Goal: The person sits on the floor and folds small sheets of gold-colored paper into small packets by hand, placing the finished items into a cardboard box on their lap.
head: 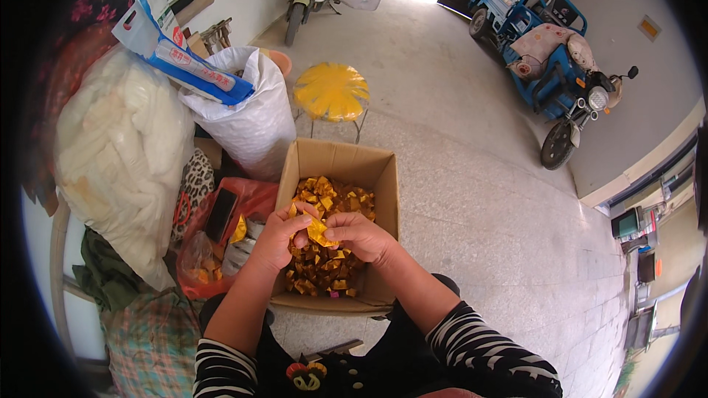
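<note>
Between my two hands is a piece of folded gold foil paper (pixel 319 231), pinched at both ends. My left hand (pixel 283 234) grips its left side with thumb and fingers. The right side is held by my right hand (pixel 357 235), thumb on top. Both hands are above an open cardboard box (pixel 345 156) standing in front of my body. Inside the box lie many folded gold foil pieces (pixel 318 273), with one small pink piece (pixel 334 293) among them. My fingers partly cover the foil piece, so its whole shape is hidden.
Left of the box is a red plastic bag (pixel 191 279) with a dark phone-like object (pixel 221 215) on it. Beyond stand a white woven sack (pixel 254 127), a large stuffed plastic bag (pixel 121 143) and a yellow-topped stool (pixel 332 91). A blue cargo tricycle (pixel 545 74) is parked at the right wall.
</note>
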`<state>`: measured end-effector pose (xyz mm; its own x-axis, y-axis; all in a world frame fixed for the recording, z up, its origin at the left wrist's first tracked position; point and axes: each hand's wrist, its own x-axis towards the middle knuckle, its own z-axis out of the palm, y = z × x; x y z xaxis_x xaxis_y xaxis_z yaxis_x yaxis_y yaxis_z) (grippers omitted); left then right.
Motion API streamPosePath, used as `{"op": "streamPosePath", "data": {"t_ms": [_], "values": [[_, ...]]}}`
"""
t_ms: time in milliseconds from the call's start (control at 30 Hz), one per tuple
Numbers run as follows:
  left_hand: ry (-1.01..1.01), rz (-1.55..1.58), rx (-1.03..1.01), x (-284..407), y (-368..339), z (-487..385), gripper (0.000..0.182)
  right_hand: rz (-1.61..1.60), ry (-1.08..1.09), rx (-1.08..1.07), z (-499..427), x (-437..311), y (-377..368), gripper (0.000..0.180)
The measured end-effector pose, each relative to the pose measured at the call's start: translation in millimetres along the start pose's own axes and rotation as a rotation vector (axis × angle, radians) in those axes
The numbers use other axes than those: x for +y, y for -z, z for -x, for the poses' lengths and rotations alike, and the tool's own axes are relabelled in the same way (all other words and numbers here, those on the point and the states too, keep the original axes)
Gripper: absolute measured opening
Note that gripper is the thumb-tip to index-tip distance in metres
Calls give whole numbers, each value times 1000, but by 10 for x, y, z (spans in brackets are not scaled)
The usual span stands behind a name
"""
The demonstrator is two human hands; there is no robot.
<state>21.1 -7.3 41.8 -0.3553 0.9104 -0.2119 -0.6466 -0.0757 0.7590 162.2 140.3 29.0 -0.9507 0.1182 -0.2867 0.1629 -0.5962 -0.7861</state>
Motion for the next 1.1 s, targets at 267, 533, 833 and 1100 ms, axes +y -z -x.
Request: {"op": "streamPosePath", "data": {"t_ms": [267,533,833,1100], "values": [[-67,192,-7,-31,122,-63,16,-320,-59,-72,-50,82,23,17],[-102,280,12,-58,170,-82,14,-299,83,-95,-61,128,33,16],[-84,262,-51,-38,164,-65,13,-323,144,-95,-77,117,55,15],[-36,341,-116,-167,275,-130,14,-351,137,-53,-97,203,96,13]]}}
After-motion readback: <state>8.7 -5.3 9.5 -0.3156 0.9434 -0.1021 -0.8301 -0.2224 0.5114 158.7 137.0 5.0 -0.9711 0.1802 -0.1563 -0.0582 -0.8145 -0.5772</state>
